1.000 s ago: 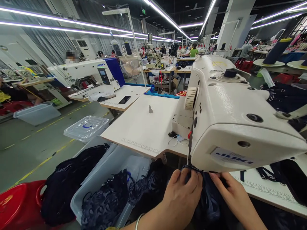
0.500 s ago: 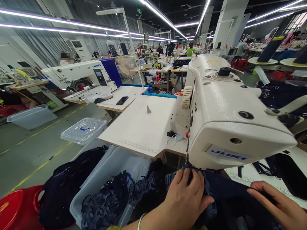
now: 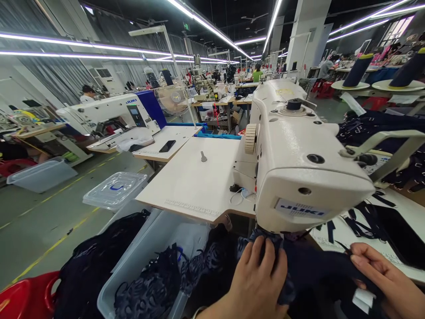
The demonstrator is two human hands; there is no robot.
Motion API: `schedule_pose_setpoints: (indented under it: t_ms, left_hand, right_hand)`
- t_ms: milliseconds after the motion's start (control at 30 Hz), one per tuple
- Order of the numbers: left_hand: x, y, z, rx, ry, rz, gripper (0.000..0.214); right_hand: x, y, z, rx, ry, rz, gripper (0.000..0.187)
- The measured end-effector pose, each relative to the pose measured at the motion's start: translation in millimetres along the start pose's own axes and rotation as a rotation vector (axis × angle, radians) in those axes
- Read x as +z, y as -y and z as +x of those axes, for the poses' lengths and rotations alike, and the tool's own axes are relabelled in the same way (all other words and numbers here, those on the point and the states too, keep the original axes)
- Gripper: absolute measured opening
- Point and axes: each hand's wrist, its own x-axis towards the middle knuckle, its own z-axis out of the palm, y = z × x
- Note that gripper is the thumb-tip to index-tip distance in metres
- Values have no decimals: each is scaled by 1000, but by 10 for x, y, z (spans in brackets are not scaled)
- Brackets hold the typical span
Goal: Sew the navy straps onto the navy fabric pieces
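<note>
Beneath the head of a white sewing machine (image 3: 314, 188) lies dark navy fabric (image 3: 308, 261), with a gathered or patterned part near the needle area, which is hidden. My left hand (image 3: 259, 279) rests over that part, fingers bent and gripping the cloth. To the right, my right hand (image 3: 381, 274) pinches a thin dark strip (image 3: 341, 246) between thumb and fingers, beside the fabric's edge. A white label-like patch (image 3: 363, 300) shows on the cloth below it.
A clear plastic bin (image 3: 109, 283) at lower left holds dark looped strips (image 3: 149, 283). Beside it are dark cloth (image 3: 96, 261) and a red stool (image 3: 29, 292). A black phone (image 3: 396, 235) and loose straps (image 3: 360, 221) lie on the right tabletop. A small grey metal piece (image 3: 203, 156) sits on the white table (image 3: 186, 177).
The view has shifted slightly right. My right hand has changed its pinch, and a thin strip now sticks out of it. The white patch has come into view; my left hand stays on the fabric.
</note>
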Motion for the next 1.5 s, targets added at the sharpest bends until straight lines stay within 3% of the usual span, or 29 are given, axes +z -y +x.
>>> schedule_pose_setpoints:
  t_ms: [100, 233, 300, 400, 500, 667, 833, 1200, 1500]
  left_hand:
    - [6, 200, -107, -110, -80, -10, 25]
    - [139, 472, -211, -258, -139, 181, 37]
    - [177, 525, -209, -193, -136, 203, 45]
    - [163, 486, -148, 105, -103, 133, 44]
    - [126, 408, -75, 257, -23, 98, 41]
    - [130, 381, -54, 192, -16, 29, 40]
    - [115, 378, -78, 135, -28, -36, 42]
    - [179, 298, -141, 58, -62, 22, 35]
    - [202, 273, -169, 27, -62, 56, 36]
  right_hand:
    - [253, 143, -112, 113, 160, 179, 43]
    - [722, 294, -191, -19, 245, 158, 37]
    - [932, 308, -168, -106, 301, 63, 35]
    - [1122, 275, -108, -294, 301, -145, 28]
    - [1121, 256, -88, -386, 255, -309, 26]
    - [914, 213, -114, -327, 398, -404, 29]
    - [894, 116, -67, -331, 346, -405, 33]
    - [986, 290, 10, -626, 345, -509, 27]
    - [1030, 263, 63, -582, 301, -541, 34]
